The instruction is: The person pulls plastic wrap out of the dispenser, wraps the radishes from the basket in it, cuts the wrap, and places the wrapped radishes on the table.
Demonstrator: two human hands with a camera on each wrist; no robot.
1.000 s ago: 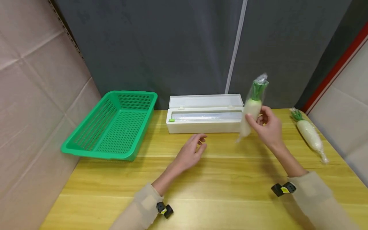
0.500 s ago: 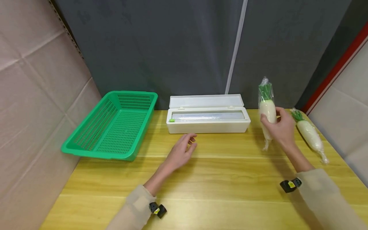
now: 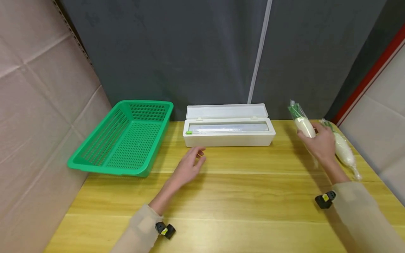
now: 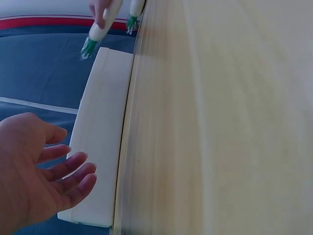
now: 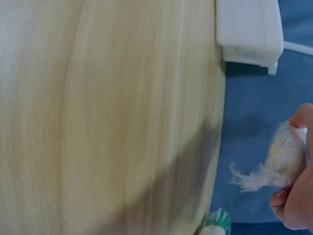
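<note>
My right hand (image 3: pixel 322 143) grips a white radish (image 3: pixel 304 126) with green stem tops, wrapped in clear plastic film. The radish tilts over the table's right side, its tops pointing back and left. In the right wrist view the twisted film end of this radish (image 5: pixel 286 161) sticks out between thumb and fingers. A second wrapped radish (image 3: pixel 345 149) lies on the table just right of that hand, partly hidden behind it. My left hand (image 3: pixel 187 168) hovers over the table in front of the white cling film dispenser (image 3: pixel 229 140), its fingers loosely bent and holding nothing.
The dispenser's lid (image 3: pixel 226 111) stands raised at the back, with film and a small green slider (image 3: pixel 188 132) showing. A green plastic basket (image 3: pixel 143 168) stands at the left. Dark panels rise behind the wooden table (image 3: pixel 240 203), and pale walls flank it.
My right hand has carried the wrapped radish rightward, toward the second radish, tilting and lowering it. My left hand has drawn back to the left.
</note>
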